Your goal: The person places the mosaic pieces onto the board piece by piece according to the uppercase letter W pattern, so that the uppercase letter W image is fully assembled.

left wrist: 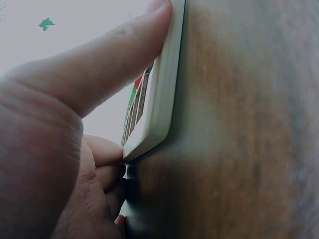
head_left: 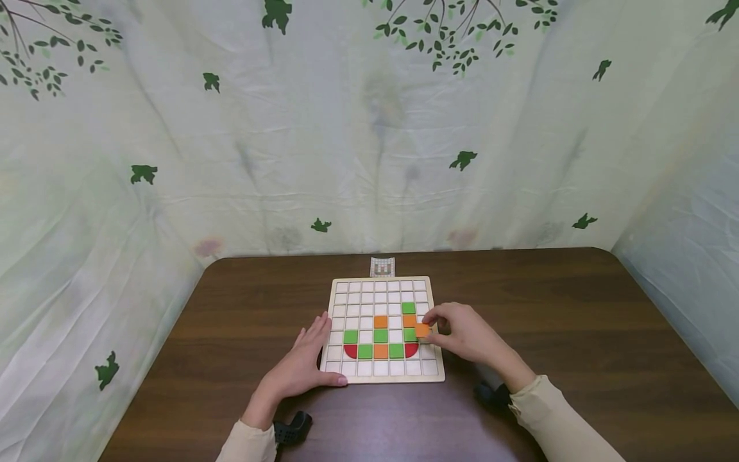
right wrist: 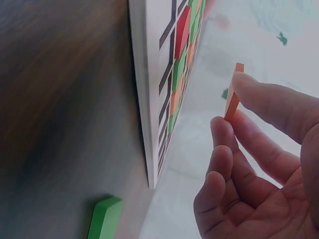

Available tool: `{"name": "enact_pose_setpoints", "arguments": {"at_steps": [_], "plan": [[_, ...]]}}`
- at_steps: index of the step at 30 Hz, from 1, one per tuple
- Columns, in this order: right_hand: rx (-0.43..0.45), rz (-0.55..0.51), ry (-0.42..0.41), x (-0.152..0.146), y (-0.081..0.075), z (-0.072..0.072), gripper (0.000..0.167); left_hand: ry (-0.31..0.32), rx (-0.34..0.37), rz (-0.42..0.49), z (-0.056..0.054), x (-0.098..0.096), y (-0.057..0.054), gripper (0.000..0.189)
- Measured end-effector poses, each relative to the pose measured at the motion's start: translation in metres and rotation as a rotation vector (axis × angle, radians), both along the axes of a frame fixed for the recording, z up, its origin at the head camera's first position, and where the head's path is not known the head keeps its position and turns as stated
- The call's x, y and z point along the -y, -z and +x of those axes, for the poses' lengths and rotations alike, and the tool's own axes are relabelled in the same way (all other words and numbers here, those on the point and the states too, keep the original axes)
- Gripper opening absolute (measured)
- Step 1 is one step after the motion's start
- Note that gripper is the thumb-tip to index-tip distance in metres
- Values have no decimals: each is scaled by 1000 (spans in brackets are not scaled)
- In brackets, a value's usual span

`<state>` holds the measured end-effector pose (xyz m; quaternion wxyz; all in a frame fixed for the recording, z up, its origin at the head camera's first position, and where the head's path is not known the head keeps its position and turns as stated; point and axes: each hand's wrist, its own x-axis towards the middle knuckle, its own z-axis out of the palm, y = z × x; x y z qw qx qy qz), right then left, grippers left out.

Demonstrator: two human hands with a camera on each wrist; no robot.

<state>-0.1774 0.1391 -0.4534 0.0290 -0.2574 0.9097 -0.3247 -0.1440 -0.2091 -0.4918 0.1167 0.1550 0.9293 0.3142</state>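
A square pale wooden board (head_left: pixel 382 378) with a grid of white cells lies flat on the table. Green, orange and red tiles fill some cells, including a red rounded tile (head_left: pixel 350 351) and a green tile (head_left: pixel 408 308). My left hand (head_left: pixel 303 362) rests at the board's near left corner, thumb (left wrist: pixel 114 55) on the near rim and fingers extended along the left side. Between thumb and fingertips my right hand (head_left: pixel 470 333) pinches an orange square tile (right wrist: pixel 233 94). It is held up over the board's right side, apart from the surface in the right wrist view.
A small printed card (head_left: pixel 382 267) lies beyond the board's far edge. One green block (right wrist: pixel 105 219) sits on the brown wooden table (head_left: pixel 260 289), beside the board in the right wrist view. A leaf-patterned white cloth (head_left: pixel 346 128) hangs behind the table.
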Motion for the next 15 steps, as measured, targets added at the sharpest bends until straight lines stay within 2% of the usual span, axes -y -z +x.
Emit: {"name": "enact_pose_setpoints", "arguments": {"at_steps": [15], "plan": [[-29,-20,-30,19,-3,-4,18,1,-6,1,1,0,-1,125]]}}
